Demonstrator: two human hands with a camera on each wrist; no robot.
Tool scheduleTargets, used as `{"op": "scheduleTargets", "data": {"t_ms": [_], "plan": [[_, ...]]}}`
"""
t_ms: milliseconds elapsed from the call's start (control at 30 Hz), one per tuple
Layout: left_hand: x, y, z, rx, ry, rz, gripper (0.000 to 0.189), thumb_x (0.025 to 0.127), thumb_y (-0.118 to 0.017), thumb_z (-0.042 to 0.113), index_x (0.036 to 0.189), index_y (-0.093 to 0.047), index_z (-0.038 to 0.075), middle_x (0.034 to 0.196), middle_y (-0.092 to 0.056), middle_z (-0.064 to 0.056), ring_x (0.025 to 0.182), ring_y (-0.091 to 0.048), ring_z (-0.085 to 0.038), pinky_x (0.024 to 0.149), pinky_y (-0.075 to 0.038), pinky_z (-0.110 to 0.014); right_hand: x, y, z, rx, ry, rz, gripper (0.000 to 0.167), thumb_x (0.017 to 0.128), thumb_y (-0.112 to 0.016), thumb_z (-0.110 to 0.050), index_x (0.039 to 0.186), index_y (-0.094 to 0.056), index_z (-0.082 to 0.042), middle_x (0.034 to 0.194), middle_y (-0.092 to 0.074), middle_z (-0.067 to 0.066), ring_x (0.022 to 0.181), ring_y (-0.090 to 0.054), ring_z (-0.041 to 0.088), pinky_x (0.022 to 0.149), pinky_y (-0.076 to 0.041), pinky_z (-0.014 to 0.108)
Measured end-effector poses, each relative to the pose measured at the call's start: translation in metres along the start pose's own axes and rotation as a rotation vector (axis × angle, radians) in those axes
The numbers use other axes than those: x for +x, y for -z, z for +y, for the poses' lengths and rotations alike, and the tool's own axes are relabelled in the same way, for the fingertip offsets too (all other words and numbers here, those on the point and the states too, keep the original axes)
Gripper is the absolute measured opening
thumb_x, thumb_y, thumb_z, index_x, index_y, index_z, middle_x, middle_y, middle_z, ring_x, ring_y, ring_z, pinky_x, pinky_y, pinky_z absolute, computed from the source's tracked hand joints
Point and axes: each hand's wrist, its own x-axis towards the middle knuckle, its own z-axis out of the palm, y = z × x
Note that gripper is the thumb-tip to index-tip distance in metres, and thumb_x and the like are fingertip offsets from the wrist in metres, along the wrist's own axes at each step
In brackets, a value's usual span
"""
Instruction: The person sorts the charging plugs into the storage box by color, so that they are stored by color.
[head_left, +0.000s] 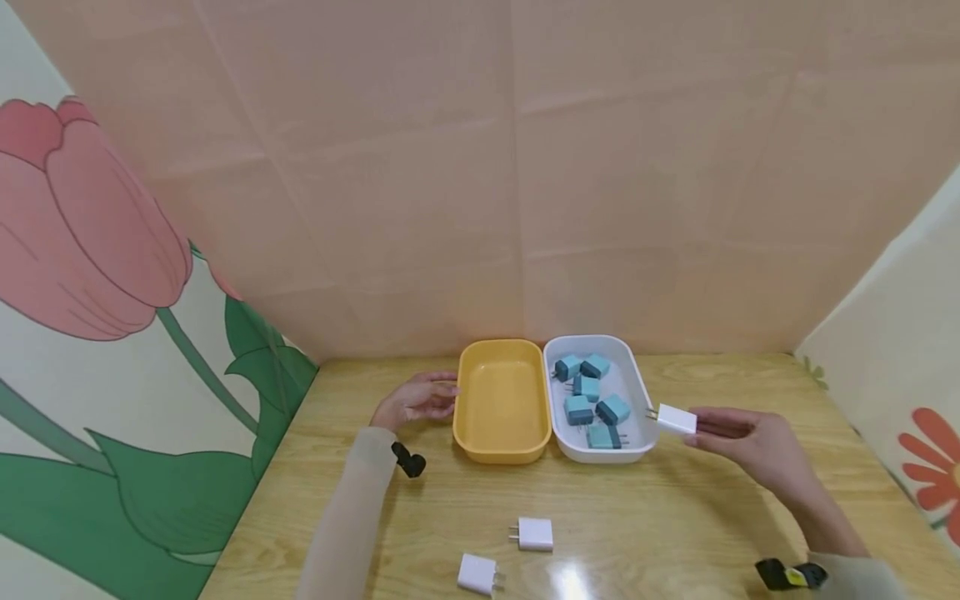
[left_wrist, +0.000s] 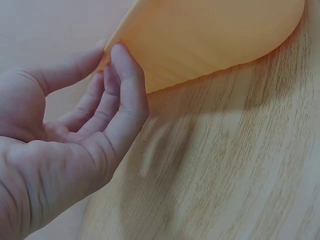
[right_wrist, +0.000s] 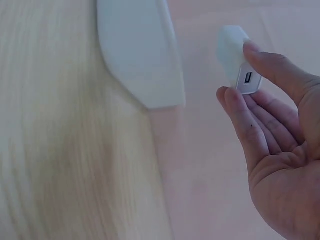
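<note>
My left hand (head_left: 417, 398) pinches the left rim of a yellow plastic tray (head_left: 501, 451); in the left wrist view thumb and fingertips meet on that rim. The inside of this tray is bare. My right hand (head_left: 765, 446) holds a white USB charger (head_left: 676, 419) between thumb and fingers, just right of a white tray (head_left: 603, 456). Its prongs point left toward the tray's edge, and the right wrist view shows the USB port (right_wrist: 248, 78) facing back to the palm. Several blue chargers (head_left: 613, 408) lie scattered inside the white tray.
Two more white chargers, one right (head_left: 536, 534) and one left (head_left: 477, 573), lie on the wooden table (head_left: 420, 517) in front of the trays. The trays stand side by side near the back wall (head_left: 420, 250), a plain pinkish sheet. Flower-printed panels (head_left: 202, 400) flank the table.
</note>
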Motion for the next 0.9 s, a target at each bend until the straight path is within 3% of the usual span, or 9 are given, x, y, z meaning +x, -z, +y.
{"op": "scheduleTargets", "data": {"t_ms": [567,900], "plan": [[0.002,-0.002,0.0,-0.011,0.015,0.011,0.05,0.102,-0.065,0.001,0.15,-0.051,0.006,0.1,-0.073,-0.004,0.088,-0.068,-0.015,0.077,-0.059,-0.026,0.012,-0.012,-0.035,0.053,0.015,-0.023,0.068,0.085,-0.087,-0.045,0.137,-0.069,-0.005,0.128,-0.076,0.012,0.098,-0.073,-0.004,0.08,-0.061,0.019],[-0.001,-0.005,0.003,0.017,0.017,0.015,0.052,0.102,-0.064,0.001,0.151,-0.049,0.005,0.097,-0.072,-0.003,0.085,-0.067,-0.014,0.074,-0.059,-0.025,0.023,-0.027,-0.048,0.094,0.063,-0.041,0.066,0.084,-0.087,-0.046,0.135,-0.071,-0.008,0.128,-0.076,0.013,0.1,-0.074,-0.002,0.081,-0.06,0.018]]}}
